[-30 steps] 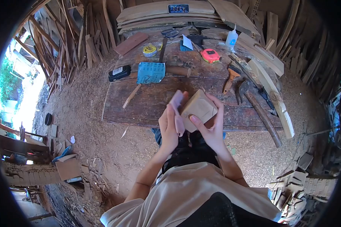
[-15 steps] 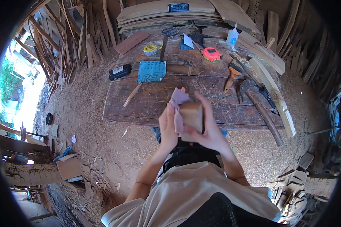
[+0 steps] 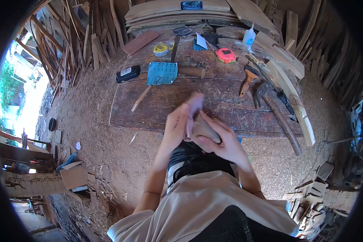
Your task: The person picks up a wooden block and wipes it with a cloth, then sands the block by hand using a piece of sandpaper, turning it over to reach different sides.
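Note:
Just in front of the table's near edge, my right hand grips a smooth brown wooden block, fingers over its far side and thumb on the near side. My left hand is closed on a folded piece of pinkish sandpaper, pressed against the block's left side. Its fingertips are smeared by motion. The block is tilted, and both hands cover much of it.
On the worn wooden table lie a blue sandpaper sheet, a red tape measure, a brush, a hammer and a yellow tape roll. A glue bottle stands behind. A curved pale wood piece lies right.
The block has turned and tilted in my right hand. My left hand has swung over toward the block with the sandpaper, its back now facing up.

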A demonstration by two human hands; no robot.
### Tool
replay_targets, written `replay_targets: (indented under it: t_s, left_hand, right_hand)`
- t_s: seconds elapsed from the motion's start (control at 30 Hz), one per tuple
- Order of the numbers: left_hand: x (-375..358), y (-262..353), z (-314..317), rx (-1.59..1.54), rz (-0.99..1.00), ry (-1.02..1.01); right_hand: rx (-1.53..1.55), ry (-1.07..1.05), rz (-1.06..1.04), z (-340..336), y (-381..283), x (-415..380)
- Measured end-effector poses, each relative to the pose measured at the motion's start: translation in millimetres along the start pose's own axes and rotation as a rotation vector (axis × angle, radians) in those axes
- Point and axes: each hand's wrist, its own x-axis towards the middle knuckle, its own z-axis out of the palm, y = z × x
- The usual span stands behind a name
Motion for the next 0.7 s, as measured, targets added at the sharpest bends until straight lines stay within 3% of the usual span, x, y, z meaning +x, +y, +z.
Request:
replay_targets:
  t_s: [0.07,0.1,0.13,0.17,0.2,0.27,0.33,0.4,0.47,0.53,0.67,0.7]
  left_hand:
    - [4.8,-3.7,-2.6,0.204,0.101,-0.326]
    - [6.4,-7.4,5.4,0.205,0.261,-0.272]
    - [2.7,-6.3,3.8,0.206,0.265,-0.269]
    - [-5.9,-3.8,1.8,0.115,0.110,-0.278]
    - [-12.6,-1.0,1.4,0.024,-0.043,-0.286]
    - [-15.7,-1.8,10.0,0.023,0.004,-0.190]
    - [-16.5,7.5,10.8,0.063,0.018,-0.228]
    - [-11.4,6.7,6.8,0.056,0.038,-0.276]
    - [-7.7,4.5,3.0,0.054,0.061,-0.325]
    - [-6.1,1.2,-0.9,-0.028,-0.041,-0.417]
    - [-3.0,-12.3,-2.2,-0.060,0.020,-0.398]
    - [-5.9,-10.2,2.8,-0.310,-0.117,-0.334]
  right_hand:
    - [-0.002,-0.073,-0.026,-13.0,0.2,2.0]
    - [0.042,-0.021,0.054,-19.2,-2.8,3.9]
    - [0.086,0.029,0.133,-23.3,-6.0,6.1]
    - [0.277,0.132,0.213,-25.1,-8.4,7.6]
    - [0.275,0.130,0.208,-25.5,-5.6,8.8]
    - [0.253,0.293,0.083,-25.2,4.5,9.7]
    - [0.198,0.269,0.062,-25.9,3.0,7.2]
    - [0.134,-0.015,0.092,-24.3,-3.2,3.7]
    - [0.141,-0.051,0.070,-18.8,-2.7,2.1]
    - [0.141,-0.127,0.048,-15.8,-0.3,1.3]
    - [0.237,-0.018,0.052,-26.0,0.6,5.0]
    - [0.370,0.020,0.134,-24.8,5.5,3.7]
